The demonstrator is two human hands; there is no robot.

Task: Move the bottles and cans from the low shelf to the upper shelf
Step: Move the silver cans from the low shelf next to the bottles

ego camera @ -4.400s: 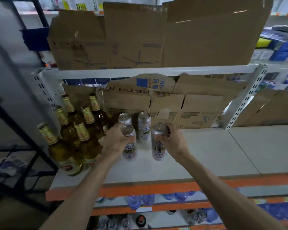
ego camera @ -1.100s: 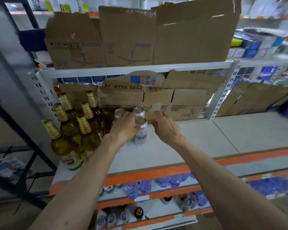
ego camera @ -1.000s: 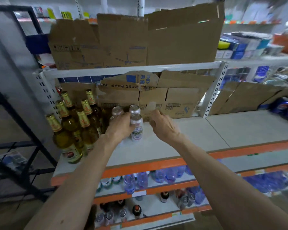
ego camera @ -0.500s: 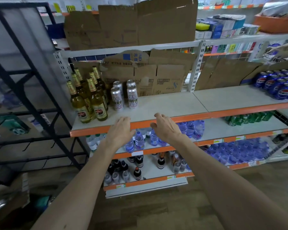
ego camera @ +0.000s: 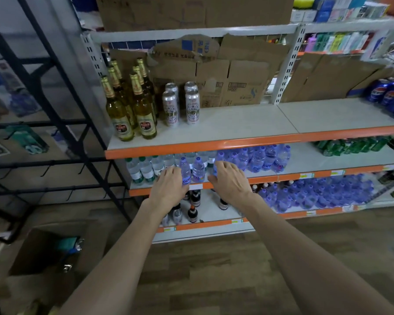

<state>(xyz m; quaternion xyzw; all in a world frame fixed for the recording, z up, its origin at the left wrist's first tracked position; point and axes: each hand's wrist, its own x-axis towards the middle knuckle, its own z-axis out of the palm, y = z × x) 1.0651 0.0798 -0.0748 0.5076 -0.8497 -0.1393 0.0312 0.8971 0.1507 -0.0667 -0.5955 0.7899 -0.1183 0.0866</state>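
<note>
On the upper shelf [ego camera: 237,130] stand several amber beer bottles [ego camera: 132,105] at the left and several silver cans [ego camera: 182,103] beside them. Both of my hands hang empty in front of the water-bottle shelf, fingers spread: my left hand [ego camera: 168,189] and my right hand [ego camera: 230,183]. Behind and below them, on the low shelf [ego camera: 214,214], stand small dark bottles [ego camera: 192,213] and a few cans [ego camera: 176,215], partly hidden by my hands and forearms.
Small water bottles [ego camera: 255,159] fill the shelf under the upper one; more lie at the right of the low shelf [ego camera: 316,194]. Blue soda cans [ego camera: 389,96] sit far right. Cardboard lines the back. A black metal rack [ego camera: 55,123] and an open box [ego camera: 52,248] stand at the left.
My hands let go of the silver cans on the upper shelf and dropped, empty, to the level of the lower shelves. The view pulled back and tilted down.
</note>
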